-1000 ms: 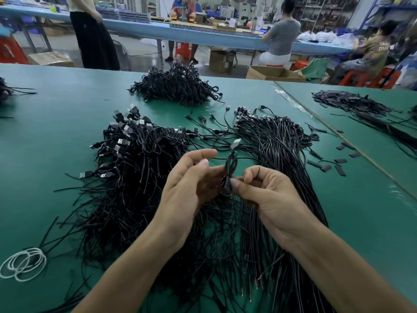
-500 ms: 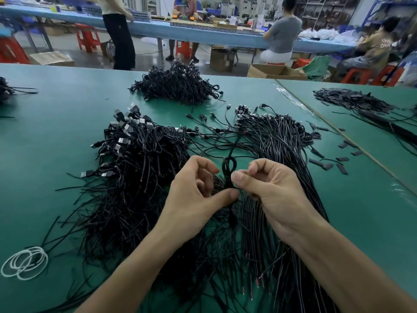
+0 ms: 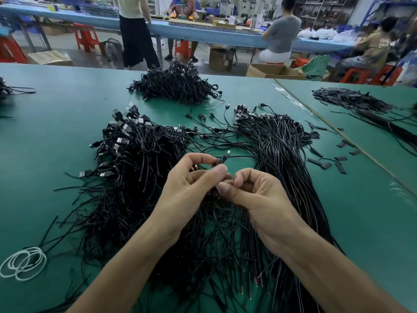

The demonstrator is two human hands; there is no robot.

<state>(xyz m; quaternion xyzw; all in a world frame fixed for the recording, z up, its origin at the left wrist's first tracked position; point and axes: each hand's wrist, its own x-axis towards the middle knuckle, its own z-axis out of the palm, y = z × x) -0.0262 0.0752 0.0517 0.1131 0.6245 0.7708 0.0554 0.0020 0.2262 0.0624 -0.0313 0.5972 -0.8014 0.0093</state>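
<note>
L hand [image 3: 187,190], R hand [image 3: 261,199]: pinch on cable [image 3: 223,158]; USB pile [image 3: 137,147] L, bundle [image 3: 282,152] R.

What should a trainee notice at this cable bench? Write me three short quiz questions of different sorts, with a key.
1. True or false: the white coil of cord lies on the green table, near its front left.
2. What does the left hand pinch? A) the metal-tipped plug end of a thin black cable; B) a flat black strip; C) a cardboard box.
3. Fill in: the heap of folded black cables with silver USB plugs lies to the ____ of the bundle of straight black cables.

Key: 1 true; 2 A; 3 left.
</note>
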